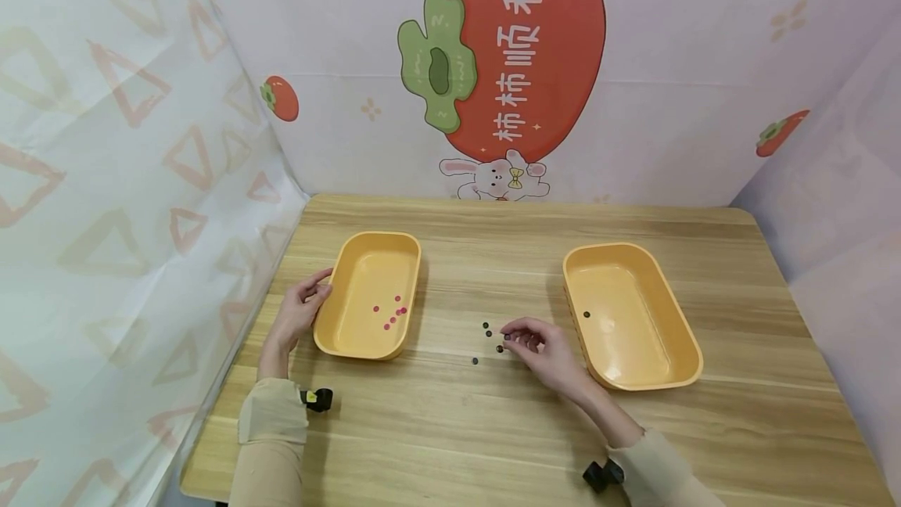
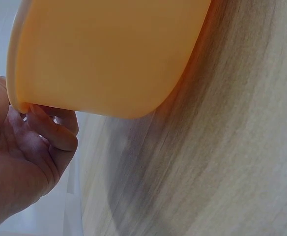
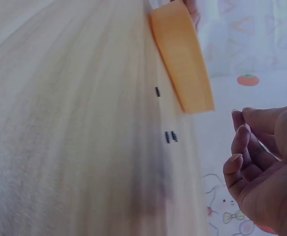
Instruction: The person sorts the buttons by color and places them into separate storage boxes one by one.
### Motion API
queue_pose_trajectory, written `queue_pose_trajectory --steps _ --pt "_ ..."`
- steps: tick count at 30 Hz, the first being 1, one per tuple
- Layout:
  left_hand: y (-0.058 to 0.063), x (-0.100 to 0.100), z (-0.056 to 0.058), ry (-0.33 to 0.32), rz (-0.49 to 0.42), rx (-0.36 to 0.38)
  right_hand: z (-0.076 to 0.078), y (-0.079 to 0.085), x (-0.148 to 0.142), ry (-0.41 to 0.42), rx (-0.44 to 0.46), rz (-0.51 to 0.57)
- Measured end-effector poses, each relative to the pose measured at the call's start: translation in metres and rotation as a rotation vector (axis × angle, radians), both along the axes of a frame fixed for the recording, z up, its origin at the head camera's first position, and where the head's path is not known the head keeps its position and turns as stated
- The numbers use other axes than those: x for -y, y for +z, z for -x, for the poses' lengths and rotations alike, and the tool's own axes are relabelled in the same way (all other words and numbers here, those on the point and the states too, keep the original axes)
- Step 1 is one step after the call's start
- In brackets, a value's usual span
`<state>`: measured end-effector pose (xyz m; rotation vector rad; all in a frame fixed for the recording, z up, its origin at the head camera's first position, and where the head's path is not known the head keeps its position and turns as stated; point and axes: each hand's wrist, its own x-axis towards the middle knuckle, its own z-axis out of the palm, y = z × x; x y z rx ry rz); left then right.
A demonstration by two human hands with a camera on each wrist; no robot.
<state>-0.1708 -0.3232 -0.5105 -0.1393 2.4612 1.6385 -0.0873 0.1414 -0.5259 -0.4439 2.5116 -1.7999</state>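
In the head view my left hand point(image 1: 299, 311) is at the left side of the left yellow tray point(image 1: 325, 339), its thumb and fingers holding the rim. The left wrist view shows the fingers curled under the lip of that tray point(image 2: 109, 59). Inside it lie several small pink discs point(image 1: 393, 320). My right hand point(image 1: 549, 357) hovers over the table's middle and pinches a small black disc point(image 1: 507, 337) between thumb and index finger. Several more black discs point(image 1: 475, 361) lie on the wood beside it. The right wrist view hides the pinched piece behind the fingertips.
A second yellow tray point(image 1: 637, 378) stands right of the right hand, with one black disc point(image 1: 586, 314) inside. The wooden table point(image 1: 422, 444) meets a printed cloth backdrop point(image 1: 352, 147) at its rear and a cloth at its left edge.
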Motion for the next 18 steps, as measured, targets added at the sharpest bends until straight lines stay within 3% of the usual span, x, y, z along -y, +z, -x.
queue_pose_trajectory --steps 8,18 --pt "-0.001 0.001 0.000 -0.005 -0.014 -0.006 -0.001 0.022 -0.026 -0.067 -0.106 -0.023" --pt "-0.001 0.001 -0.001 -0.003 -0.017 -0.001 0.018 0.029 -0.078 -0.248 -0.223 -0.054"
